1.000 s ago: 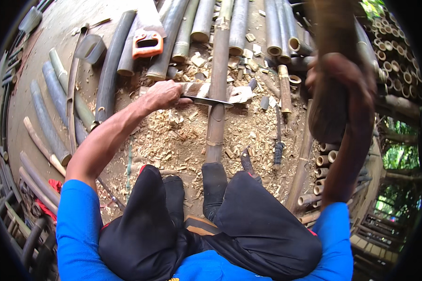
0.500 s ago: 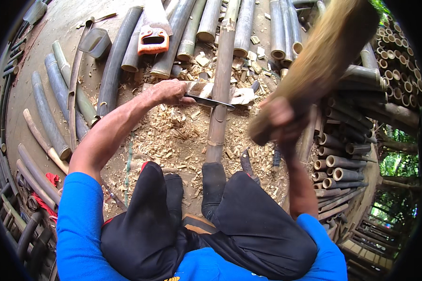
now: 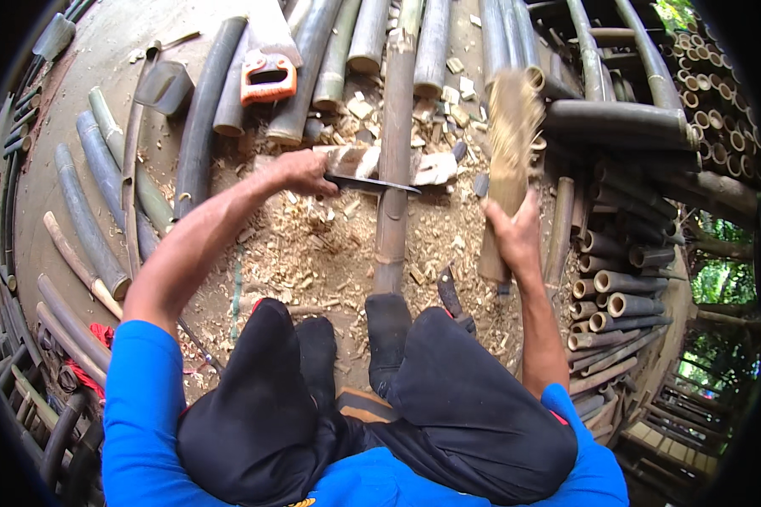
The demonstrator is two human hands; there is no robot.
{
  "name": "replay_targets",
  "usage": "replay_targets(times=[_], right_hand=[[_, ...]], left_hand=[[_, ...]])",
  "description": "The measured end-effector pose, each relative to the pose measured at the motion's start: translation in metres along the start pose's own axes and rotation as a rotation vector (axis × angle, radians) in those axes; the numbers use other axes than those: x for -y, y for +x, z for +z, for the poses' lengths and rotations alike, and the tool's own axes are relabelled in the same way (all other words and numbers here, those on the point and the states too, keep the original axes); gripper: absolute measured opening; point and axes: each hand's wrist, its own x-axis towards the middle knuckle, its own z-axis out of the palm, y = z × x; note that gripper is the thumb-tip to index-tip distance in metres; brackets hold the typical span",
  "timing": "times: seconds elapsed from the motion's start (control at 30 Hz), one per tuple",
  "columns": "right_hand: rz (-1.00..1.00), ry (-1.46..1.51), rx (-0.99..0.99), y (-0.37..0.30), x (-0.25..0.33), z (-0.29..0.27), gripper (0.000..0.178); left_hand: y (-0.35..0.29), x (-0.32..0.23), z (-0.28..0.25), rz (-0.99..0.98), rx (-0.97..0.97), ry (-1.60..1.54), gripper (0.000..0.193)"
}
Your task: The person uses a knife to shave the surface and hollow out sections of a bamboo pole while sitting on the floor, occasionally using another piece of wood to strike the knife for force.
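My left hand (image 3: 307, 173) is closed round the handle of a knife (image 3: 370, 181). Its dark blade lies across a long bamboo pole (image 3: 391, 228) that runs away from me between my feet. Beneath the pole sits a pale, chopped wooden block (image 3: 435, 169). In my right hand (image 3: 516, 230) is a thick, split-looking length of wood (image 3: 509, 160), held upright to the right of the pole and apart from the knife. Its upper end is blurred by motion. My foot (image 3: 386, 334) in a dark sock rests against the near end of the pole.
Wood chips (image 3: 313, 241) cover the ground around the pole. An orange-handled saw (image 3: 268, 78) lies on bamboo poles at the far left, beside a grey plastic container (image 3: 165, 88). A curved dark blade (image 3: 451, 291) lies near my right knee. Stacked bamboo (image 3: 621, 304) stands along the right.
My right hand has brought the length of wood down and leftward from a raised, tilted position to nearly upright. The left hand and knife have stayed almost in place across the pole.
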Motion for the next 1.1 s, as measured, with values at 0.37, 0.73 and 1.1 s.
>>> replay_targets(times=[0.37, 0.73, 1.1], right_hand=[[0.153, -0.624, 0.395, 0.016, -0.076, -0.004, 0.077], [0.158, -0.564, 0.351, -0.014, -0.086, 0.004, 0.073], [0.161, -0.645, 0.453, 0.018, -0.065, -0.030, 0.083]], left_hand=[[-0.018, 0.012, 0.014, 0.188, -0.017, -0.089, 0.047], [-0.039, -0.030, 0.023, 0.001, 0.168, 0.139, 0.048], [-0.014, -0.132, -0.070, 0.359, -0.566, 0.727, 0.032]])
